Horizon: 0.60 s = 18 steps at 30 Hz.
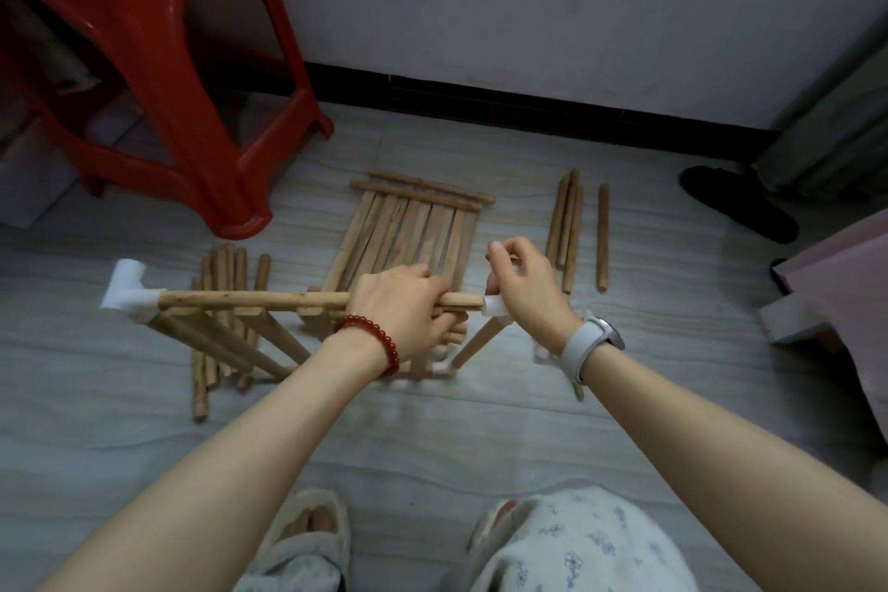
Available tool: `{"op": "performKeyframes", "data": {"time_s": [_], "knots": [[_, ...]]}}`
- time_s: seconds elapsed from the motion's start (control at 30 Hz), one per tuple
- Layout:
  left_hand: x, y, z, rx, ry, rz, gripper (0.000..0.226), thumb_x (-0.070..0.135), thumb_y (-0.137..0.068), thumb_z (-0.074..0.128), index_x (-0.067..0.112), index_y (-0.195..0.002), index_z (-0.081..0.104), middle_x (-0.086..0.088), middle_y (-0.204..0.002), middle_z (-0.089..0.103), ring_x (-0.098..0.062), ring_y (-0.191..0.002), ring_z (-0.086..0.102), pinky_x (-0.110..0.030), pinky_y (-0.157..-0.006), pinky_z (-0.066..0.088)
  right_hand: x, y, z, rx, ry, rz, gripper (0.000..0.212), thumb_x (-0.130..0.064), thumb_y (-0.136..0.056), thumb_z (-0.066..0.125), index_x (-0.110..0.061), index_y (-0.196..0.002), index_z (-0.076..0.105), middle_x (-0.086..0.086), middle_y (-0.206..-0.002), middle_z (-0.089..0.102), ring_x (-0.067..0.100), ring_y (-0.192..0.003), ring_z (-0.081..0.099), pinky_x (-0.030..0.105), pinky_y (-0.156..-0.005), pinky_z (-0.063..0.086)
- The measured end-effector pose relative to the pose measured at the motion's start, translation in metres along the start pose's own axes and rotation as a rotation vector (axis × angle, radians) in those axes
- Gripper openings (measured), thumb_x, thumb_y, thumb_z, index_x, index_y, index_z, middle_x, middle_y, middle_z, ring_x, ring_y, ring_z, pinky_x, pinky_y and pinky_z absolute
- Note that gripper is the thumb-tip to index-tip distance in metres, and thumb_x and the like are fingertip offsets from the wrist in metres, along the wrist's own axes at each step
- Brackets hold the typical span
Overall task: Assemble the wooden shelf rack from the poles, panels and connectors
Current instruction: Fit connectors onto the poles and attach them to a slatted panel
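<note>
The left hand (403,303) wrapped its fingers (449,324) round the top pole (254,300) of the half-built rack, held level above the floor (432,437). At that pole's right end the right hand (524,279) pinched a white connector (494,304), fingers curled tight on it. Another white connector (126,291) capped the pole's left end, with slanted poles dropping from both ends to the floor. Behind the hands lay a slatted wooden panel (418,219), flat. Loose poles (569,226) sat to its right, another bundle (226,269) to its left, near a red plastic stool (144,39).
</note>
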<state>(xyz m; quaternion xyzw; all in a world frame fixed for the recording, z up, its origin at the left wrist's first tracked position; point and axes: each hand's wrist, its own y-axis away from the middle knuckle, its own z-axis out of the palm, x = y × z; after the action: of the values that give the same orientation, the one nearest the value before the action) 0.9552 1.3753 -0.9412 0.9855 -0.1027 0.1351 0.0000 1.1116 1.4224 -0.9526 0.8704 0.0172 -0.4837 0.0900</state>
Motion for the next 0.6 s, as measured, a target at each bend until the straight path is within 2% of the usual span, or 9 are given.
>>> {"op": "performKeyframes", "data": {"time_s": [0.07,0.13,0.23,0.3,0.4,0.47,0.53,0.6], "knots": [[-0.004,0.002,-0.001,0.041,-0.026,-0.018,0.030,0.058,-0.085,0.048,0.028,-0.083,0.056,0.011,-0.080,0.045,-0.012,-0.082,0.053,-0.025,-0.062,0.033,0.005,0.006,0.001,-0.032,0.002,0.001,0.020,-0.037,-0.097,0.041,-0.025,-0.083,0.049,0.001,-0.081,0.058,0.015,-0.075,0.056,0.027,-0.065,0.044],[-0.005,0.005,0.001,0.138,-0.055,-0.008,0.033,0.058,-0.084,0.049,0.027,-0.081,0.059,0.011,-0.075,0.046,-0.010,-0.076,0.052,-0.023,-0.059,0.030,0.005,0.008,0.005,-0.010,-0.041,0.064,0.026,-0.036,-0.098,0.037,-0.019,-0.082,0.048,0.002,-0.080,0.054,0.017,-0.074,0.052,0.029,-0.066,0.043],[-0.003,0.009,0.002,0.211,-0.092,0.035,0.029,0.051,-0.082,0.056,0.024,-0.078,0.063,0.008,-0.073,0.058,-0.011,-0.071,0.056,-0.022,-0.057,0.029,-0.004,0.002,0.007,0.026,-0.090,0.126,0.030,-0.036,-0.100,0.032,-0.016,-0.082,0.044,0.002,-0.076,0.047,0.017,-0.071,0.047,0.035,-0.071,0.046],[0.000,0.013,0.003,0.224,-0.116,0.087,0.023,0.042,-0.073,0.070,0.020,-0.069,0.064,0.006,-0.065,0.060,-0.014,-0.060,0.058,-0.021,-0.052,0.031,-0.012,-0.004,0.016,0.037,-0.087,0.154,0.030,-0.036,-0.100,0.031,-0.015,-0.083,0.043,0.000,-0.075,0.046,0.016,-0.071,0.047,0.041,-0.076,0.047],[0.000,0.020,0.004,0.242,-0.110,0.160,0.028,0.032,-0.054,0.083,0.017,-0.054,0.059,0.004,-0.051,0.055,-0.015,-0.044,0.055,-0.018,-0.044,0.034,-0.022,-0.007,0.039,0.016,-0.075,0.107,0.028,-0.034,-0.101,0.031,-0.018,-0.079,0.040,-0.003,-0.072,0.045,0.011,-0.065,0.044,0.030,-0.062,0.041],[-0.009,0.017,0.004,0.271,-0.116,0.196,0.029,0.033,-0.055,0.083,0.018,-0.054,0.058,0.006,-0.049,0.054,-0.014,-0.041,0.053,-0.017,-0.045,0.028,-0.022,-0.011,0.036,-0.040,-0.075,0.084,0.028,-0.034,-0.101,0.032,-0.021,-0.076,0.038,-0.002,-0.073,0.045,0.013,-0.066,0.046,0.026,-0.057,0.042],[-0.016,0.017,0.003,0.269,-0.100,0.209,0.029,0.033,-0.057,0.083,0.019,-0.055,0.057,0.007,-0.048,0.053,-0.013,-0.040,0.052,-0.017,-0.046,0.026,-0.013,-0.016,0.015,-0.085,-0.096,0.095,0.028,-0.035,-0.101,0.032,-0.018,-0.080,0.042,0.001,-0.077,0.047,0.014,-0.068,0.049,0.015,-0.049,0.044],[-0.019,0.016,0.002,0.274,-0.087,0.189,0.028,0.032,-0.058,0.081,0.019,-0.055,0.057,0.007,-0.048,0.054,-0.013,-0.041,0.053,-0.017,-0.047,0.024,-0.004,-0.014,0.000,-0.094,-0.065,0.104,0.029,-0.035,-0.101,0.031,-0.016,-0.082,0.044,0.002,-0.077,0.047,0.013,-0.066,0.050,0.008,-0.040,0.038]]}}
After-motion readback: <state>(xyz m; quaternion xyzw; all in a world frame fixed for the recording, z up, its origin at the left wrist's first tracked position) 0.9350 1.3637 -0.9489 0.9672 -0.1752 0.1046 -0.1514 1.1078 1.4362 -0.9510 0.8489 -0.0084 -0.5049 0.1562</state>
